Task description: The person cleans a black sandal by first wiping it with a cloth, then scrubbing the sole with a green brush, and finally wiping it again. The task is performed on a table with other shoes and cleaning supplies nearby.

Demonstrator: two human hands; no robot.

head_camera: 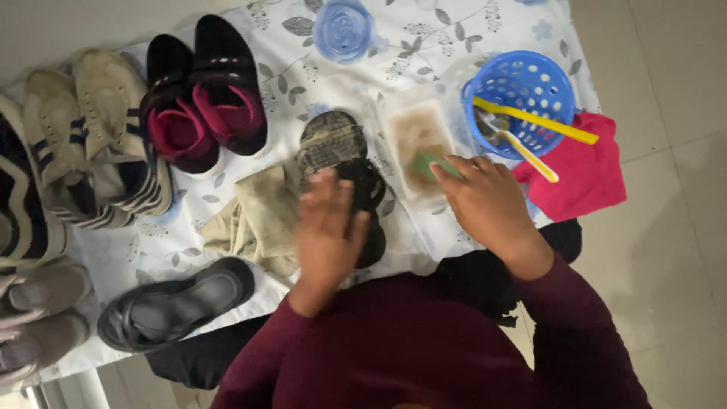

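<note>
Head view: left hand (327,227) grips a black sandal (342,163) (sole up), right hand (485,198) pinching a green sponge (430,167).

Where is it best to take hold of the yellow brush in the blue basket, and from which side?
Take the yellow brush by its handle end, which sticks out past the blue basket's rim above the pink cloth. Probably come from the right: that end lies free, while the head sits down inside the basket beside another brush.
</note>
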